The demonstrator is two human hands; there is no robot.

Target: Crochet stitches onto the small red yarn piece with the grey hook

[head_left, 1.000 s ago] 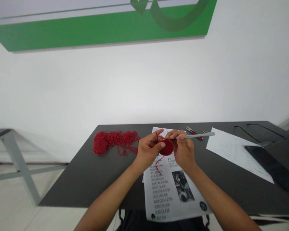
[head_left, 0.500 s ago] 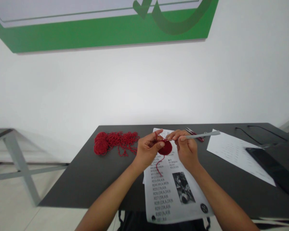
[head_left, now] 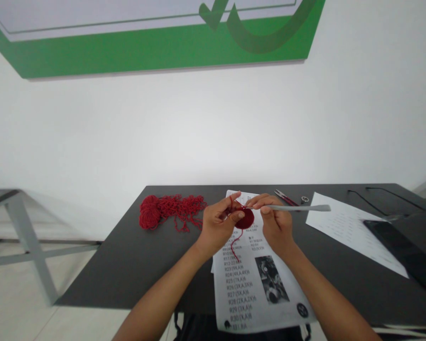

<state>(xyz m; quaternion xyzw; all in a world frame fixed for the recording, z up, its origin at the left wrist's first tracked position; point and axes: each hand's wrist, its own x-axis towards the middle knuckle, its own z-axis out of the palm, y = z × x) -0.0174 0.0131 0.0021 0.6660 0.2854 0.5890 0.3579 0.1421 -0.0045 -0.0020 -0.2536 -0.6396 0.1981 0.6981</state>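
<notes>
Between thumb and fingers, my left hand (head_left: 218,222) pinches a small round red crochet piece (head_left: 246,219). A strand of red yarn runs over its raised index finger, and a loose red tail (head_left: 235,246) hangs below the piece. My right hand (head_left: 277,220) is closed on a crochet hook with a grey handle (head_left: 301,208); the handle points right, and its tip meets the upper edge of the piece. Both hands are above a printed pattern sheet (head_left: 239,289). To the left lies a red yarn skein (head_left: 150,213) with a loose, curly heap of yarn (head_left: 181,207).
On the dark table (head_left: 128,270), scissors (head_left: 286,196) and a small metal ring (head_left: 304,199) lie beyond my right hand. Farther right are a white paper (head_left: 341,227), eyeglasses (head_left: 376,203) and a black phone (head_left: 394,244). A white wall rises behind the table.
The hook's handle has swung from tilting upward to nearly level, its end now lower and farther right. The metal ring shows more clearly. My left hand keeps its hold on the crochet piece.
</notes>
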